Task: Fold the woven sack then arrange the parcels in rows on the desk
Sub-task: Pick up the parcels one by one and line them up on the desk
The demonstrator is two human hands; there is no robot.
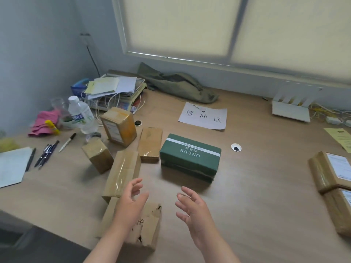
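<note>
While a torn box (150,223) sits at the counter's (256,196) near edge, the left hand (131,202) hovers above it and the right hand (191,209) hangs just beside, both with fingers spread wide, holding nothing. Two taped parcels (322,171) lie at the right edge. Beyond the hands stand a long box (123,171), a green box (190,156) and three brown parcels (150,144), loosely grouped. Farthest back, the sack (176,84) lies crumpled below the window (180,25).

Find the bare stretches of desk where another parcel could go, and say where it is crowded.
Widest bare wood: between the green ONCUR cardboard box and the taped brown parcels at the right edge, down past the right hand. Crowded: the brown parcel cluster left of that box, plus the clear plastic water bottle and black pens.
</note>
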